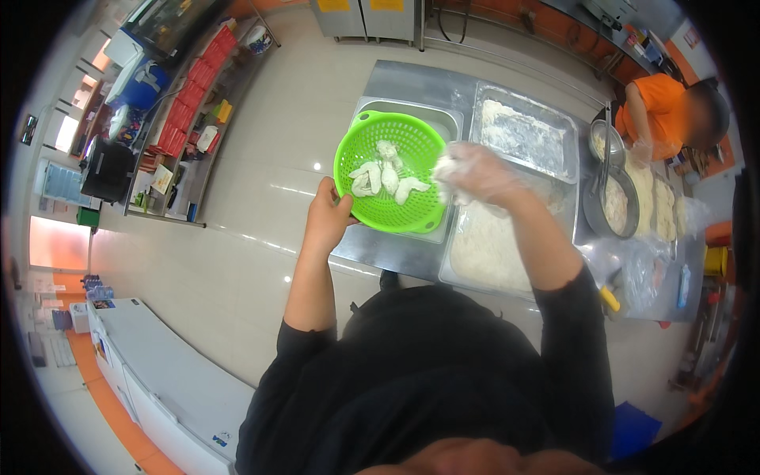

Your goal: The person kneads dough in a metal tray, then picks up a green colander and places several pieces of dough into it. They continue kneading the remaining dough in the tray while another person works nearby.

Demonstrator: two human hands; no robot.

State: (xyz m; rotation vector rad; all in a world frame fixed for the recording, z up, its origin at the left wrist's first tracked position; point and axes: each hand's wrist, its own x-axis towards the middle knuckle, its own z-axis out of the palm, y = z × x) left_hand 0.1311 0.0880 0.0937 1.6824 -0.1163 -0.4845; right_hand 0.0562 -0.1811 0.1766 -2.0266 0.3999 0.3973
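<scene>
My left hand point(329, 208) grips the rim of a green plastic colander point(380, 219) at its near left side. Several flour-coated chicken pieces point(389, 178) lie inside it. The colander rests over a steel pan point(454, 122). At its right rim is my right hand point(475, 172), in a clear floury glove, with its fingers closed around a white-coated piece that is partly hidden. Below that hand a tray of flour point(487, 243) sits on the steel table point(386, 259). Behind it stands a metal tray with scattered flour point(525, 127).
To the right are a dark pan point(629, 222), a metal bowl point(607, 142), trays of pale food point(664, 208) and a plastic bag point(644, 279). A co-worker in an orange shirt point(659, 113) leans in at the table's far right. A shelf with red containers point(190, 95) stands left.
</scene>
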